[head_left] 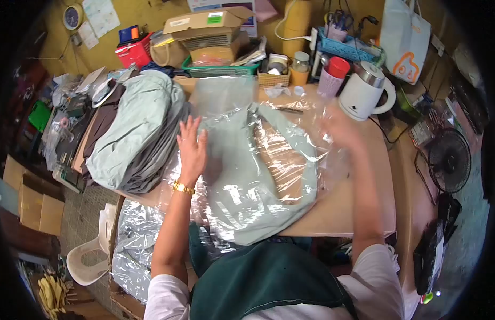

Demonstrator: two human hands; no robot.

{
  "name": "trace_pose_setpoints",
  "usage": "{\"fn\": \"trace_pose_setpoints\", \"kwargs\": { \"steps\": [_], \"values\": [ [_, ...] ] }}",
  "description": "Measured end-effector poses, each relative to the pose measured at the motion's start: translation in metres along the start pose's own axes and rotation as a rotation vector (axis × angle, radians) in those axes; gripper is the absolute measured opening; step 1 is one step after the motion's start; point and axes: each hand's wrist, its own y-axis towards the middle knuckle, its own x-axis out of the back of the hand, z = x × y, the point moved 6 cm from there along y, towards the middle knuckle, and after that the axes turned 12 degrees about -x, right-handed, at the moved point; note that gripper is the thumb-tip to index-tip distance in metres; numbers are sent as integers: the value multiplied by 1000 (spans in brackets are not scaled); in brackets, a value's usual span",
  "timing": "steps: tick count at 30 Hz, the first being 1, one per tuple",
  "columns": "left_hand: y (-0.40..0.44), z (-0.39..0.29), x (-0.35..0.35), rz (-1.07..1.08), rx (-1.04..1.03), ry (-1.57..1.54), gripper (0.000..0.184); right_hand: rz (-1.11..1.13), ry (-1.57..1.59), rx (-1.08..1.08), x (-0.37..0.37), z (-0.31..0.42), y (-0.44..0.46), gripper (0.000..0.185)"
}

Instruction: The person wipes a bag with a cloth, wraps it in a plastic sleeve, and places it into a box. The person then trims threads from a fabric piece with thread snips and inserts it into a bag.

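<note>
A pale grey-green folded garment (234, 181) lies inside a clear plastic bag (282, 160) on the table in front of me. Part of it curves round as a loop, with brown tabletop showing through the middle. My left hand (192, 146), gold watch at the wrist, rests at the bag's left edge with fingers stretched out, holding nothing. Over the bag's right side is my right hand (340, 128), smeared by motion, so its fingers cannot be made out. Beside my left hand stands a pile of similar folded garments (133, 122).
A white electric kettle (359, 93) and a pink cup (332, 77) stand at the back right. Boxes (210, 37) and baskets line the wall. A fan (449, 160) is far right. Left of the table are a plastic chair (93, 250) and more bagged items (134, 240).
</note>
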Motion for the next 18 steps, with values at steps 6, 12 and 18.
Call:
{"fn": "trace_pose_setpoints", "kwargs": {
  "steps": [6, 12, 18],
  "values": [
    [-73, -23, -10, -304, 479, -798, 55, 347, 295, 737, 64, 220, 14, 21],
    [-150, -11, -100, -90, 146, -764, 53, 275, 279, 823, 50, 283, 9, 24],
    [-97, -44, 65, -193, 367, -437, 44, 27, 190, 695, 97, 212, 7, 27]
  ]
}}
